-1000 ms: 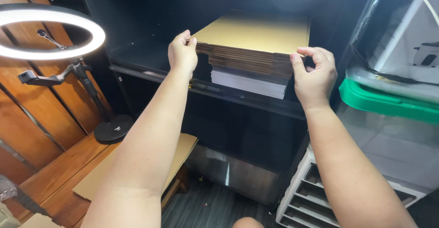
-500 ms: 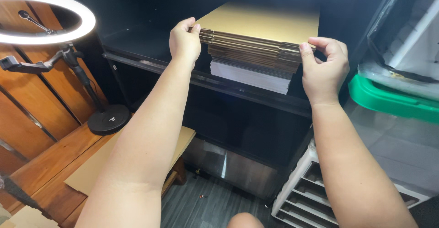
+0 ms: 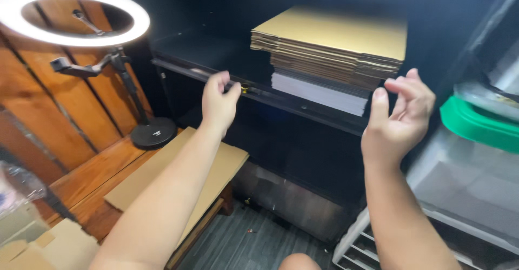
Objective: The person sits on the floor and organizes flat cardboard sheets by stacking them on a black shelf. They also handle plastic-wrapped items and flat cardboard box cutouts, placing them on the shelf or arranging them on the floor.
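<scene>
A stack of flat brown cardboard sheets point(image 3: 330, 45) lies on a black shelf point(image 3: 303, 105), on top of a pile of white sheets point(image 3: 319, 94). My left hand point(image 3: 219, 99) hovers in front of the shelf edge, left of the stack, fingers loosely curled and holding nothing. To the right of the stack, my right hand point(image 3: 397, 116) is raised with fingers apart and holds nothing. Neither hand touches the cardboard.
A lit ring light point(image 3: 73, 13) on a black stand point(image 3: 154, 135) sits on a wooden table point(image 3: 81, 178) at left. A flat cardboard sheet point(image 3: 184, 178) lies on that table. A clear bin with a green lid point(image 3: 478, 124) stands at right, a white rack point(image 3: 357, 245) below.
Both hands have let go of the cardboard stack's sides and pulled back toward me. The stack stays on the shelf. The view has swung slightly right.
</scene>
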